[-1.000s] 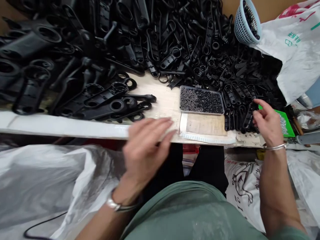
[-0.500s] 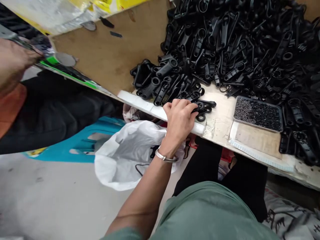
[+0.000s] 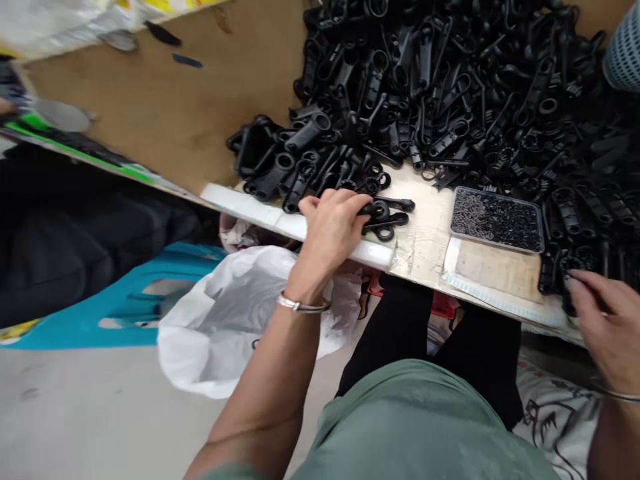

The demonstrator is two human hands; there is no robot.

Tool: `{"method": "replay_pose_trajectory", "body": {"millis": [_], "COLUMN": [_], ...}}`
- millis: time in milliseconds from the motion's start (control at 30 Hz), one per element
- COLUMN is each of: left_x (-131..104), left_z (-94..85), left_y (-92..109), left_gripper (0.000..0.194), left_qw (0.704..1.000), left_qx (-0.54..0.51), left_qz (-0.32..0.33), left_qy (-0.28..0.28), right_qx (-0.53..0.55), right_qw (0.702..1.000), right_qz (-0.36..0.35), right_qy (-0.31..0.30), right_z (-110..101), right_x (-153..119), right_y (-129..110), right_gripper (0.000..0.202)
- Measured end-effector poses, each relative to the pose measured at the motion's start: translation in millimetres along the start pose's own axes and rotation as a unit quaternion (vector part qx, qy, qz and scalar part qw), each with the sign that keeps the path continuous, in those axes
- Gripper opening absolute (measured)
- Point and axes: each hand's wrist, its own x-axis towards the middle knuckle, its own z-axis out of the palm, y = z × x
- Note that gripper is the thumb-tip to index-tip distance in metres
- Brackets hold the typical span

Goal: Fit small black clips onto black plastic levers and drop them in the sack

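Observation:
My left hand (image 3: pixel 333 227) is at the table's front edge, its fingers curled down over a cluster of black plastic lever-like parts (image 3: pixel 387 210) with ring-shaped ends. The fingertips are hidden among the parts, but the hand looks closed on one of them. At the right, my right hand (image 3: pixel 607 317) pinches the near end of a black plastic part (image 3: pixel 570 267) at the pile's front corner. Thumb and index finger are together there. Between the hands lies a clear shallow box (image 3: pixel 497 220) of small dark pieces.
A large heap of black parts (image 3: pixel 425 87) covers the back of the table. A cardboard panel (image 3: pixel 165 113) stands at left, and a white foam strip (image 3: pixel 255 210) lines the edge. Below hangs a white bag (image 3: pixel 215 333). A blue mesh basket (image 3: pixel 625 53) is at far right.
My right hand has come into view at the right, reaching the black parts. My left hand stays over the same cluster. The view has shifted right, and the other person at left is mostly out of it.

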Motion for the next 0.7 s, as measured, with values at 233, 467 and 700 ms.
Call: {"method": "replay_pose_trajectory", "body": {"millis": [233,467,700], "left_x": [-4.4,11.1,5.3], "left_z": [-18.9,21.3,38.2], "left_y": [48.9,119.9,122.2], "left_gripper": [0.029,0.028,0.029], "left_qw": [0.985,0.884,0.816], "left_qx": [-0.124,-0.368,-0.474], "left_qz": [0.033,0.164,0.153], "left_qy": [0.12,-0.237,-0.292], "right_qx": [0.289,0.593,0.607], "right_qw": [0.943,0.745,0.711], "right_qz": [0.162,0.241,0.309], "right_qy": [-0.039,-0.187,-0.176], "right_z": [6.4,36.6,53.0], "right_x": [-8.3,9.7,9.0], "right_y": [-48.6,-93.6,-99.5], "right_gripper": [0.019,0.045,0.044]}}
